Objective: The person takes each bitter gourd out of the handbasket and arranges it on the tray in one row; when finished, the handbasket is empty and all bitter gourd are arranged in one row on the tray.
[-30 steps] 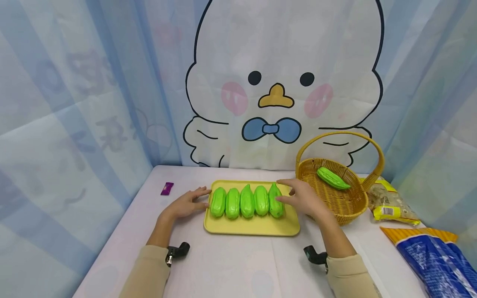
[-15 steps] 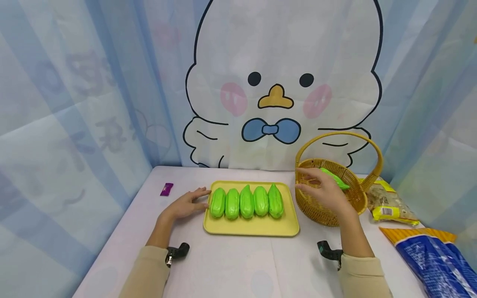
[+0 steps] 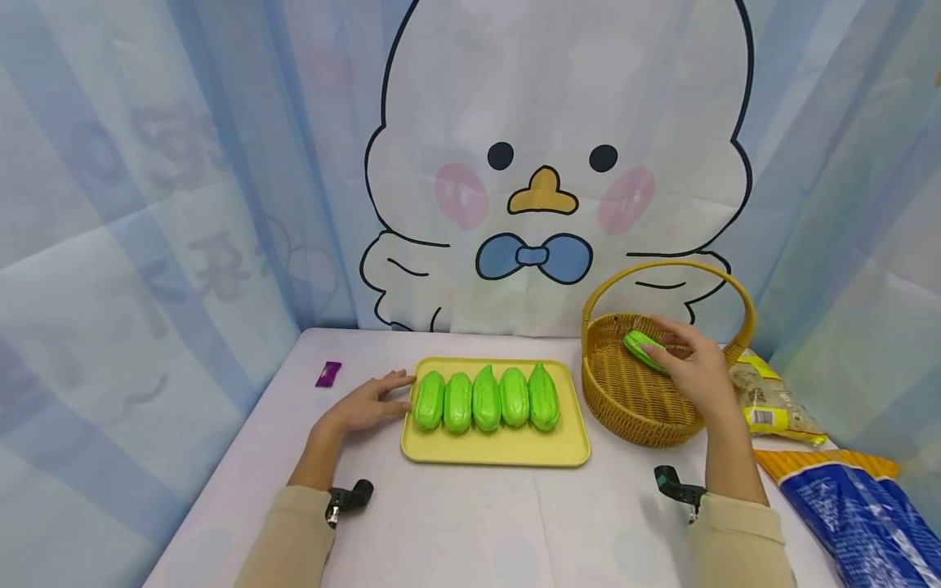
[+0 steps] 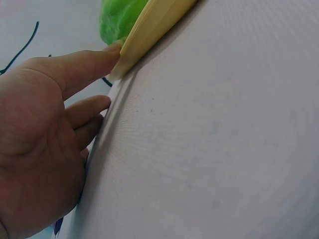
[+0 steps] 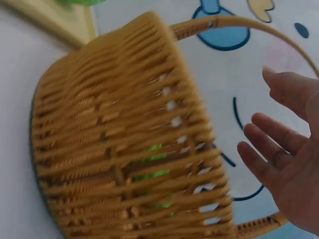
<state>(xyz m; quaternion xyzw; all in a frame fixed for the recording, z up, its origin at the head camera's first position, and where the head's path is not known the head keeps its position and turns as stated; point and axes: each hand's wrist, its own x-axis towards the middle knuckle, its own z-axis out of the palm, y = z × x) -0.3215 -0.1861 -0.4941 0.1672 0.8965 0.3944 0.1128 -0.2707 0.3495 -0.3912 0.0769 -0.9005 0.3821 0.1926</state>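
Note:
In the head view several glossy green bitter melons (image 3: 487, 398) stand in a row, side by side, on a yellow tray (image 3: 492, 451). My left hand (image 3: 365, 403) rests at the tray's left edge, fingers extended; the left wrist view has its thumb (image 4: 92, 69) touching the rim. My right hand (image 3: 697, 369) is over the wicker basket (image 3: 639, 429), its fingers spread and partly covering one more bitter melon (image 3: 639, 346) inside. From the right wrist view, nothing lies between thumb and fingers, which hover above the basket's rim.
The basket's tall arched handle (image 3: 669, 264) rises beside my right hand. Right of it lie a yellow-and-clear snack bag (image 3: 775, 404) and a blue bag with an orange top (image 3: 853, 506). A small purple wrapped candy (image 3: 328, 374) sits at the far left.
My right hand has moved right from the tray's rightmost bitter melon to over the basket, reaching the bitter melon in it. My left hand has stayed at the tray's edge.

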